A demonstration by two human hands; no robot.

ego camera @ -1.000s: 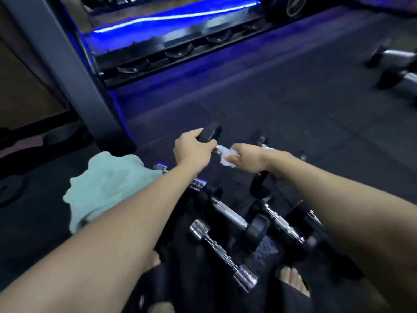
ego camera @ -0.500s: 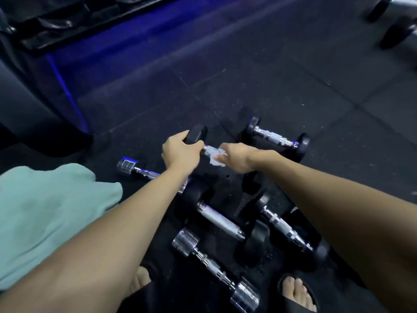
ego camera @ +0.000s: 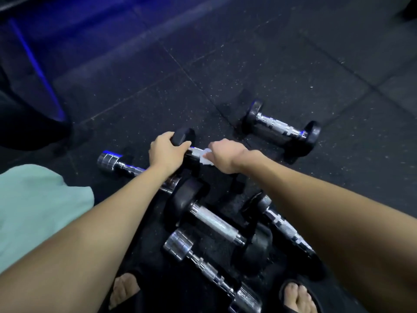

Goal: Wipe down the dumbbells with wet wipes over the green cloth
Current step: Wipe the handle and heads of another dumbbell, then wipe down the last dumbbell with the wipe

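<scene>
Chrome dumbbell (ego camera: 212, 271) lies nearest the feet, with two black-ended dumbbells (ego camera: 216, 224) just beyond it and the green cloth (ego camera: 38, 213) off to its left. Beyond them, left hand (ego camera: 167, 154) grips the held dumbbell (ego camera: 184, 137) by its black end while right hand (ego camera: 223, 155) pinches a white wet wipe (ego camera: 206, 155) on its handle. Another black dumbbell (ego camera: 282, 127) lies farthest, on the floor (ego camera: 293, 64).

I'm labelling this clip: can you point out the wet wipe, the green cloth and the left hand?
wet wipe (ego camera: 205, 157): head view, white fold beside the right hand.
green cloth (ego camera: 33, 208): head view, its middle.
left hand (ego camera: 167, 152): head view, its back.

Dumbbells (ego camera: 215, 224) crowd the near floor (ego camera: 248, 64); beyond lies open.
</scene>
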